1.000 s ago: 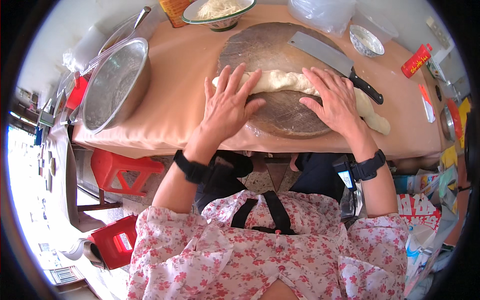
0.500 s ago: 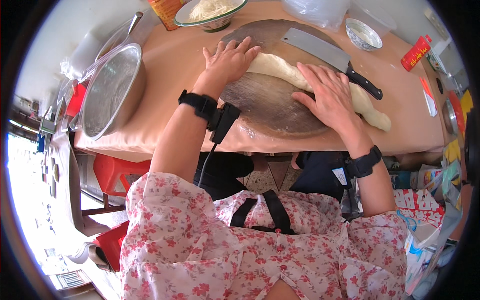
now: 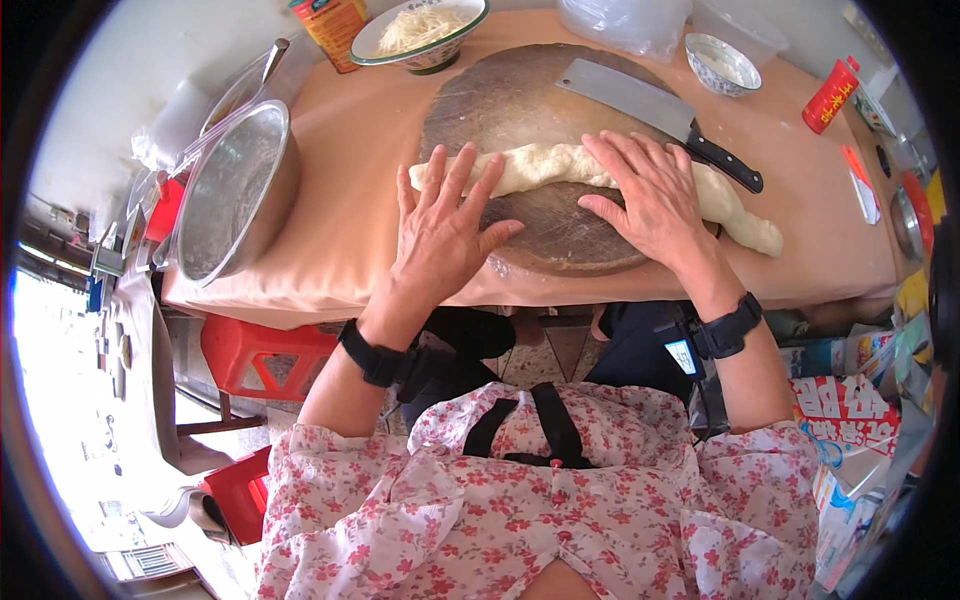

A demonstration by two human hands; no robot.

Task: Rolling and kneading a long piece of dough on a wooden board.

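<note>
A long, pale roll of dough (image 3: 545,168) lies across a round wooden chopping board (image 3: 560,230), its right end hanging past the board's edge. My left hand (image 3: 445,215) rests with spread fingers over the dough's left end, thumb pointing right. Flat on the right-hand part of the dough lies my right hand (image 3: 645,185), fingers stretched out and thumb apart. Neither hand is closed around the dough. Behind it, a cleaver (image 3: 630,102) with a black handle lies on the board, the handle close to my right fingers.
A large metal basin (image 3: 238,190) stands at the left. Along the back are a bowl of pale shreds (image 3: 420,45), an orange container (image 3: 332,35) and a small patterned bowl (image 3: 722,68). A red bottle (image 3: 831,97) and an orange-handled knife (image 3: 862,185) are at the right.
My left hand has pulled back toward me and turned upright, fingers now over the dough's left end. The dough's left part has come nearer and lies straighter. My right hand has barely moved.
</note>
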